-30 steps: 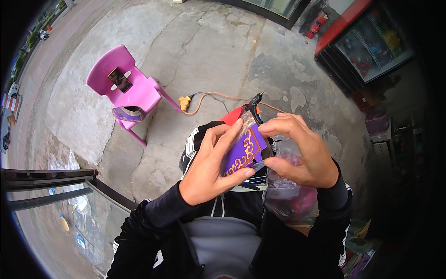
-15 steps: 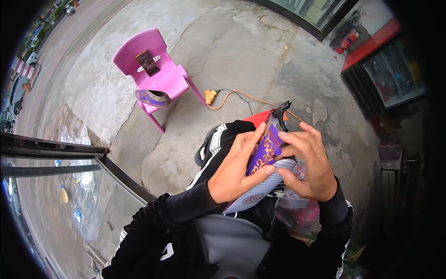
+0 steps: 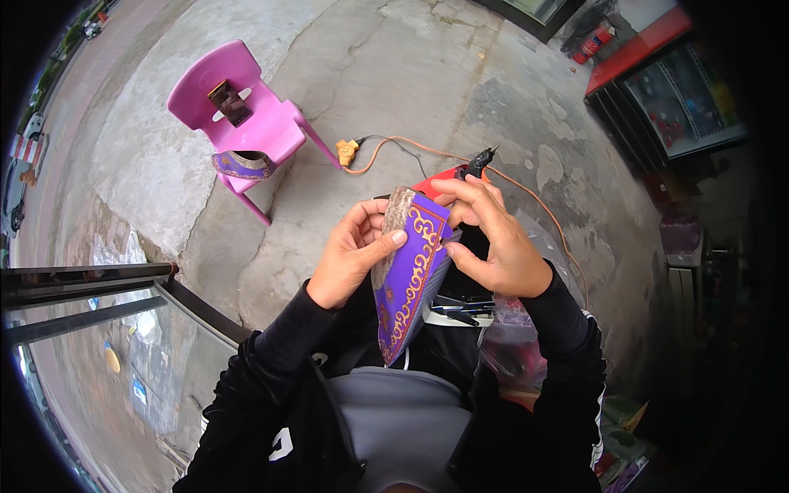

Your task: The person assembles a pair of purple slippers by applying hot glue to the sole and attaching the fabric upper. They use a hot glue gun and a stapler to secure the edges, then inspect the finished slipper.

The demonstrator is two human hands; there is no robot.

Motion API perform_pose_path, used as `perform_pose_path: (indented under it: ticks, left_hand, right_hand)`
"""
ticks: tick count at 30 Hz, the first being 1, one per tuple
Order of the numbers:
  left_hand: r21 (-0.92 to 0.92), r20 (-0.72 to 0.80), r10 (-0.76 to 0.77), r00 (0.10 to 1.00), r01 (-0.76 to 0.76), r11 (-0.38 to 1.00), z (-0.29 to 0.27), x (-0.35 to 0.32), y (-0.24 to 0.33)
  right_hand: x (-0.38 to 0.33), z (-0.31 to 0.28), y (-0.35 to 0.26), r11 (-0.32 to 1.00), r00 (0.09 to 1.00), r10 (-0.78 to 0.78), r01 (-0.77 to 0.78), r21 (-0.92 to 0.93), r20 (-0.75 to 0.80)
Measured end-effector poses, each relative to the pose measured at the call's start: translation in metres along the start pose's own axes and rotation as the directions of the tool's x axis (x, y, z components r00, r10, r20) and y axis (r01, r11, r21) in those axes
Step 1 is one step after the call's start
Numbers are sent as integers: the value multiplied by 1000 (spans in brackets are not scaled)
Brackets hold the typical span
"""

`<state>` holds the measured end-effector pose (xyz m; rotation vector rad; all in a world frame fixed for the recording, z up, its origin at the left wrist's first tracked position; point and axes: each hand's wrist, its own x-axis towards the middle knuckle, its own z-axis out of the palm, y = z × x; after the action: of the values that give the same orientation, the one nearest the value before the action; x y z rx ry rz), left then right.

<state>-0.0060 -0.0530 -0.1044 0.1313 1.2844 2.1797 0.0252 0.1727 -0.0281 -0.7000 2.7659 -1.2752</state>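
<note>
My left hand [image 3: 352,256] is closed on a purple embroidered fabric piece [image 3: 411,271] with gold scrollwork, a brown furry strip along its left edge and a striped grey side. The thumb presses on its front near the top. My right hand [image 3: 497,242] is at the piece's upper right corner, its thumb against the edge and its fingers curled, partly hidden. Just beyond it lies a black tool [image 3: 478,164] with a narrow tip, beside something red [image 3: 440,182]. On the pink chair [image 3: 275,127] rests a similar purple, gold-trimmed ring-shaped band [image 3: 244,165].
A dark phone-like object [image 3: 230,103] leans on the chair back. An orange cord [image 3: 536,197] runs over the concrete to a yellow socket block [image 3: 348,152]. A white tray [image 3: 464,316] of slim items sits by my lap. A glass door [image 3: 90,329] stands left, a red-topped cooler [image 3: 657,90] right.
The fabric piece has turned more upright, showing its purple front and furry edge. Both hands have shifted left with it, and my left hand has changed its grip. The whole view has shifted slightly.
</note>
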Motion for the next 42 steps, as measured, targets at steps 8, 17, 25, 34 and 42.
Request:
perform_pose_path:
  ticks: [8, 17, 25, 34, 42]
  left_hand:
    - [197, 39, 56, 998, -63, 978, -3, -5, -9]
    - [459, 66, 135, 989, -151, 876, -2, -10, -1]
    - [498, 41, 205, 978, -198, 844, -6, -17, -4]
    - [558, 95, 171, 981, -194, 807, -12, -23, 6]
    - [479, 12, 278, 960, -250, 842, -8, -29, -14]
  right_hand:
    - [-1, 16, 10, 998, 996, 29, -25, 51, -82]
    - [0, 24, 0, 999, 998, 8, -6, 35, -58]
    - [4, 32, 2, 999, 997, -41, 40, -10, -68]
    - [11, 34, -3, 998, 997, -55, 54, -13, -48]
    - [13, 35, -4, 990, 987, -138, 136, -32, -86]
